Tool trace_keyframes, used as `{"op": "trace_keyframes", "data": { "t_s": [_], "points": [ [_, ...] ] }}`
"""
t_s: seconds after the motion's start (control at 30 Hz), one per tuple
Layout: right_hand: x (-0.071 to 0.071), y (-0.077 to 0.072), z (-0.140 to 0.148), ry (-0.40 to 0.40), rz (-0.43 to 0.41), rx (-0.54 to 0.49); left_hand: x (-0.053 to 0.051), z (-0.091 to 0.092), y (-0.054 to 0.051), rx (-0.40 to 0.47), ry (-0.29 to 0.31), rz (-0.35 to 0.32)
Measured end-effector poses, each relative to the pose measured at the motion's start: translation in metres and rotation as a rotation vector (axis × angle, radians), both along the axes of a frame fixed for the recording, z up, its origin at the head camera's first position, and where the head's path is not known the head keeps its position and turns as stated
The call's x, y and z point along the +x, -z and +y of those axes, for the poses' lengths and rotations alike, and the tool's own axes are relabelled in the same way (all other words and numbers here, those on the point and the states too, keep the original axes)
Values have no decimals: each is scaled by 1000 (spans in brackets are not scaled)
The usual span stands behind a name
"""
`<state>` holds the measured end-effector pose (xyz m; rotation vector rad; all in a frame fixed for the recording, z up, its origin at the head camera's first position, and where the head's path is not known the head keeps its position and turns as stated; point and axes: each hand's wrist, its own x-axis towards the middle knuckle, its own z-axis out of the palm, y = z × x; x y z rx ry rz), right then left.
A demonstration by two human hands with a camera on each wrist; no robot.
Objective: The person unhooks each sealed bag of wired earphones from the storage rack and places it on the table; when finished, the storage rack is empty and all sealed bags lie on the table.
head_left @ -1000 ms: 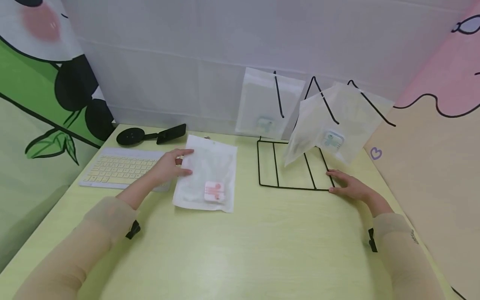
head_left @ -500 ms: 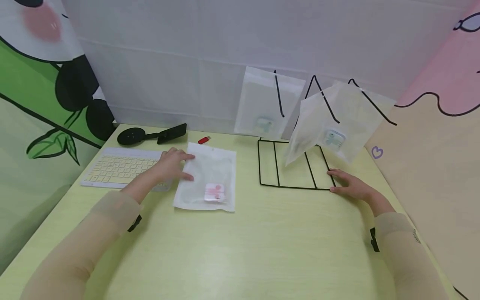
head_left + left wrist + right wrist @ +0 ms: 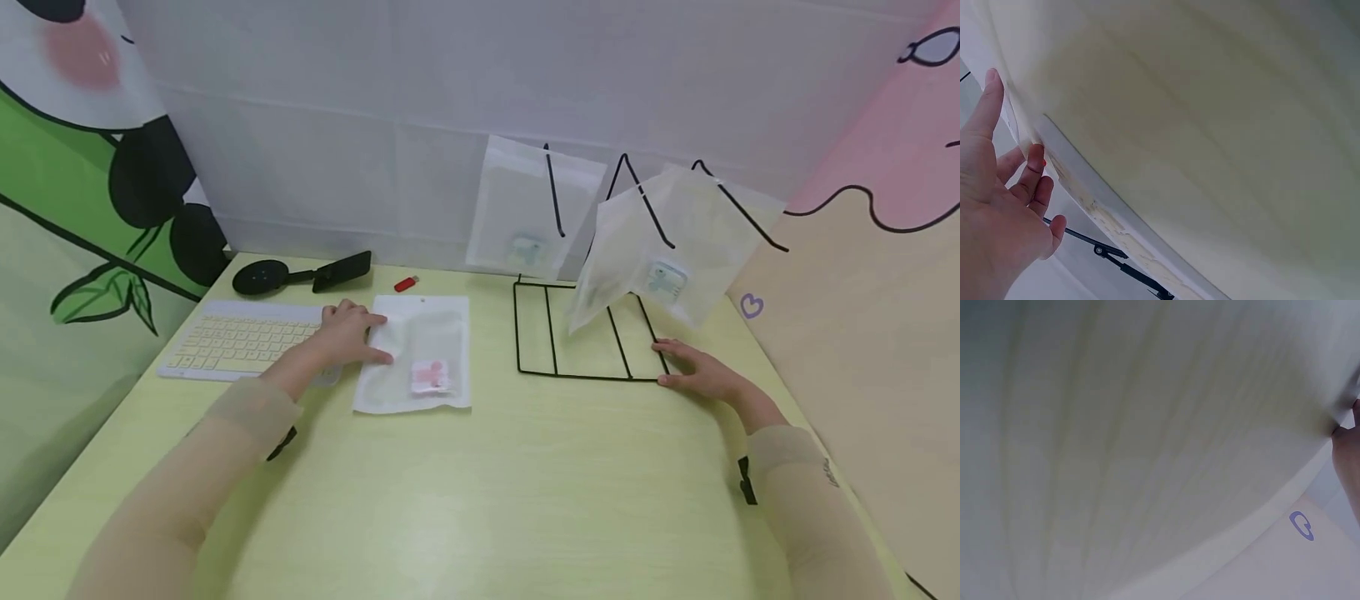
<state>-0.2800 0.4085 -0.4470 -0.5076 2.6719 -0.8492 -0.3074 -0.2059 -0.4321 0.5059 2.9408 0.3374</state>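
A white translucent bag (image 3: 437,333) with a pink-and-white item (image 3: 430,377) inside lies flat left of the table's middle. My left hand (image 3: 347,335) touches its left edge, thumb and forefinger spread on it; in the left wrist view the other fingers of that hand (image 3: 1004,212) bend loosely. My right hand (image 3: 701,372) rests with thumb and fingertips against the near right corner of a black wire rack (image 3: 585,377). Translucent bags (image 3: 525,200) hang from the rack's hooks. The right wrist view catches only part of the right hand (image 3: 1349,456) at its edge.
A white keyboard (image 3: 240,337) lies at the left, partly behind the left hand. Beyond it are a black stand (image 3: 261,277) and a small red USB stick (image 3: 406,284), close behind the flat bag. A pale curtain (image 3: 315,167) closes off the table's back.
The flat bag has turned straighter and its top edge has come down flat, uncovering the red stick. My left hand has moved slightly nearer with it. The right hand has stayed at the rack.
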Motion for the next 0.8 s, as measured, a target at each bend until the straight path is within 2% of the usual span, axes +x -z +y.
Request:
{"op": "trace_keyframes", "data": {
  "t_s": [0.3, 0.47, 0.6, 0.8],
  "points": [
    [0, 1, -1, -10, 4, -3, -7, -3, 4, -9, -6, 12],
    [0, 0, -2, -10, 5, 1, -9, -1, 1, -7, -15, 22],
    [1, -1, -1, -9, 4, 7, -8, 5, -10, 64, -27, 46],
    [1, -1, -2, -9, 9, 7, -3, 21, -38, 185, 1, 80]
  ]
}}
